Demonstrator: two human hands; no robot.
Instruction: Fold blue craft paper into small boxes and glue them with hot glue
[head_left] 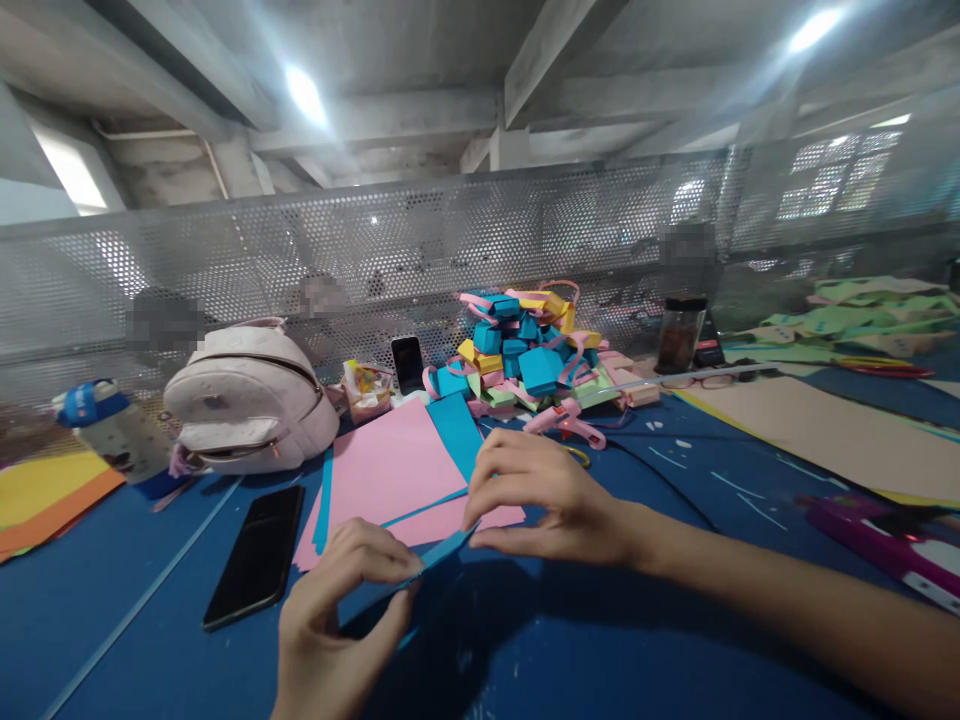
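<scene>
A narrow blue paper strip (445, 549) is stretched between my two hands, above the blue table. My left hand (345, 600) pinches its near left end between thumb and fingers. At the far right end, the thumb and fingertips of my right hand (536, 495) close on the strip. Just beyond my hands lie sheets of pink paper (394, 455) with blue paper (454, 430) partly under them. A pink glue gun (562, 420) with a small red light rests behind my right hand.
Behind the sheets rises a pile of blue, yellow and pink paper boxes (517, 345). A black phone (255, 555), a pale backpack (251, 400) and a bottle (120, 440) stand or lie at left. At right are beige sheets (817, 430) and a purple device (885, 540).
</scene>
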